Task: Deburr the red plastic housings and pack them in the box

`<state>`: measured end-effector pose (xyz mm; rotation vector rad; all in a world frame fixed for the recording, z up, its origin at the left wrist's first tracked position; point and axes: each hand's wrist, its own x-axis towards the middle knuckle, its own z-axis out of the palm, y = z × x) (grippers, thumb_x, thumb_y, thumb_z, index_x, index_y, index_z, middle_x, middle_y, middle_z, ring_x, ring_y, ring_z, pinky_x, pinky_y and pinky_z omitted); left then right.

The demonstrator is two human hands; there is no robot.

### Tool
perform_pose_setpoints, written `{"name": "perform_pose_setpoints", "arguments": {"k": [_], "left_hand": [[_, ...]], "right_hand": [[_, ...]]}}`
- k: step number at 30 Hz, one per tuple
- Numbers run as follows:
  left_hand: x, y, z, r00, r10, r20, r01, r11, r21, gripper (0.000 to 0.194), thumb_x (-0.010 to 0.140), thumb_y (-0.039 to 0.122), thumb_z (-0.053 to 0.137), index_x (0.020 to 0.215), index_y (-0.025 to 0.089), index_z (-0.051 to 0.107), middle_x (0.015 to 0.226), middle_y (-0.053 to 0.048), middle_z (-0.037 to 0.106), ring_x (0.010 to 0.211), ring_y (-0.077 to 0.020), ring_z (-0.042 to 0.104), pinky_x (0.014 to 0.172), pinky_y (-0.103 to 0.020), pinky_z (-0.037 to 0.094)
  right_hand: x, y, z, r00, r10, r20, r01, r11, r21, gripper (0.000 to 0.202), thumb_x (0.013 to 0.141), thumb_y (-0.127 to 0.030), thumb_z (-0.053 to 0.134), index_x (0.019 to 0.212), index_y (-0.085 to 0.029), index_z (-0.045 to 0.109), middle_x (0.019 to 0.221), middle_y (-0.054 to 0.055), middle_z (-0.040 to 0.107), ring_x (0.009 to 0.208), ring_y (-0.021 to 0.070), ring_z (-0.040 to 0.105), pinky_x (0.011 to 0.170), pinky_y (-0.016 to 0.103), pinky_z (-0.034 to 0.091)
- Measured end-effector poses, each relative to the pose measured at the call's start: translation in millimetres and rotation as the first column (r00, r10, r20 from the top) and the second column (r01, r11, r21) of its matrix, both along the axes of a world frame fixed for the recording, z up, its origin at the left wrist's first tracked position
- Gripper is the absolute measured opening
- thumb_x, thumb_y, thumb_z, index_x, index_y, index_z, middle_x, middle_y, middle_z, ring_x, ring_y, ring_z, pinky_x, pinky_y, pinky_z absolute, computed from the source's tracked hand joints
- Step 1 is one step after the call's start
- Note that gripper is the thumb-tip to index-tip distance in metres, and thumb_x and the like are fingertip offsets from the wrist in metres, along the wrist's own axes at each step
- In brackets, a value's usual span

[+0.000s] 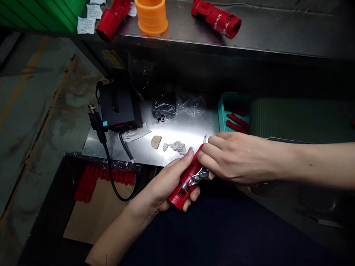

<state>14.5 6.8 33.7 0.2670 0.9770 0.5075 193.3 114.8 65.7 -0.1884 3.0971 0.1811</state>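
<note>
My left hand point(170, 177) is closed around a red plastic tube-shaped part point(189, 174), which is tilted, its cut-out end towards me. My right hand point(226, 156) grips small metal nippers point(200, 175), their jaws against the red part near a square opening. The nippers' handles are mostly covered by the fingers. A slim pale pointed tip point(205, 138) sticks up beyond my right hand; what it belongs to is hidden. On the metal bench point(192, 128) just past my hands lie a crumpled whitish scrap point(178, 147) and a tan rounded pad point(156, 142).
A black box-shaped device point(118, 102) with a cabled handpiece point(96, 125) stands left. Below it, a black bin point(45, 219) holds red parts and cardboard. Right is a teal tray point(221, 114) with red pieces. The shelf bears an orange ring point(151, 15) and red parts point(217, 19).
</note>
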Motion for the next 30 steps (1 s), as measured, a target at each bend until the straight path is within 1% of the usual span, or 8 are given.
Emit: {"name": "perform_pose_setpoints", "arguments": {"k": [4, 8, 11, 14, 16, 20, 25, 30], "left_hand": [[1.4, 1.1, 0.9, 1.0, 0.011, -0.006, -0.011, 1.0, 0.003, 0.058, 0.101, 0.067, 0.036, 0.088, 0.017, 0.063, 0.047, -0.002, 0.059, 0.03, -0.0108, 0.047, 0.03, -0.016, 0.038], [3.4, 0.3, 0.2, 0.998, 0.05, -0.031, -0.05, 0.999, 0.012, 0.053, 0.101, 0.065, 0.037, 0.094, 0.019, 0.062, 0.047, -0.001, 0.059, 0.031, -0.0122, 0.048, 0.03, -0.017, 0.038], [3.8, -1.1, -0.6, 0.999, 0.043, -0.03, -0.042, 0.999, 0.013, 0.054, 0.1, 0.067, 0.038, 0.091, 0.019, 0.062, 0.047, -0.002, 0.059, 0.031, -0.0126, 0.048, 0.03, -0.018, 0.036], [4.2, -1.5, -0.8, 0.999, 0.028, -0.025, -0.027, 0.999, 0.022, 0.057, 0.098, 0.069, 0.039, 0.082, 0.019, 0.062, 0.048, -0.003, 0.059, 0.031, -0.0117, 0.047, 0.031, -0.018, 0.036], [4.7, -0.8, -0.6, 0.999, 0.037, -0.024, -0.036, 0.999, 0.028, 0.057, 0.099, 0.068, 0.04, 0.08, 0.019, 0.061, 0.048, -0.002, 0.059, 0.032, -0.0116, 0.047, 0.031, -0.018, 0.037], [6.6, 0.8, 0.3, 0.996, 0.082, -0.027, -0.081, 0.996, 0.038, 0.049, 0.102, 0.062, 0.04, 0.089, 0.02, 0.062, 0.048, 0.0, 0.059, 0.031, -0.0122, 0.047, 0.03, -0.018, 0.038], [8.4, 0.0, 2.7, 0.995, 0.089, -0.047, -0.089, 0.996, 0.002, 0.047, 0.103, 0.06, 0.042, 0.084, 0.02, 0.056, 0.049, 0.002, 0.055, 0.031, -0.0109, 0.047, 0.029, -0.018, 0.038], [8.8, -0.1, 2.4, 0.99, 0.126, -0.067, -0.127, 0.992, -0.008, 0.043, 0.103, 0.058, 0.043, 0.088, 0.02, 0.055, 0.053, 0.003, 0.056, 0.031, -0.0094, 0.046, 0.029, -0.018, 0.038]], "right_hand": [[-1.3, -2.8, -0.4, 1.0, 0.014, -0.02, -0.014, 0.999, 0.033, 0.025, 0.105, -0.019, 0.035, 0.097, -0.012, 0.058, 0.076, 0.006, 0.058, 0.064, 0.0229, 0.055, 0.058, 0.035, 0.033], [-3.3, -7.2, -3.8, 1.0, 0.009, -0.018, -0.008, 0.998, 0.058, 0.024, 0.105, -0.02, 0.037, 0.098, -0.012, 0.058, 0.076, 0.006, 0.057, 0.065, 0.0233, 0.053, 0.059, 0.036, 0.031], [-3.4, -8.9, -6.1, 1.0, 0.002, -0.013, -0.001, 0.999, 0.055, 0.024, 0.105, -0.023, 0.039, 0.099, -0.011, 0.058, 0.077, 0.007, 0.058, 0.065, 0.0234, 0.053, 0.059, 0.036, 0.032], [-3.1, -9.5, -6.6, 1.0, 0.0, -0.001, 0.0, 0.999, 0.054, 0.021, 0.103, -0.018, 0.039, 0.1, -0.01, 0.058, 0.077, 0.007, 0.059, 0.065, 0.0236, 0.054, 0.058, 0.036, 0.033], [-3.2, -9.9, -6.5, 1.0, 0.005, 0.017, -0.006, 0.998, 0.062, 0.021, 0.101, -0.014, 0.038, 0.101, -0.01, 0.059, 0.078, 0.008, 0.059, 0.065, 0.0239, 0.055, 0.057, 0.036, 0.033], [-4.1, -11.0, -7.1, 0.999, 0.015, 0.045, -0.018, 0.996, 0.087, 0.022, 0.1, -0.013, 0.037, 0.102, -0.009, 0.058, 0.079, 0.009, 0.06, 0.065, 0.024, 0.055, 0.055, 0.035, 0.034], [-5.3, -14.2, -8.5, 0.995, 0.009, 0.104, -0.021, 0.992, 0.121, 0.02, 0.098, -0.011, 0.039, 0.103, -0.01, 0.058, 0.078, 0.008, 0.059, 0.064, 0.0234, 0.054, 0.055, 0.034, 0.033], [-6.9, -21.3, -8.3, 0.986, -0.058, 0.159, 0.024, 0.978, 0.208, 0.017, 0.097, -0.014, 0.046, 0.107, -0.009, 0.058, 0.081, 0.008, 0.06, 0.066, 0.0231, 0.054, 0.057, 0.035, 0.033]]}}
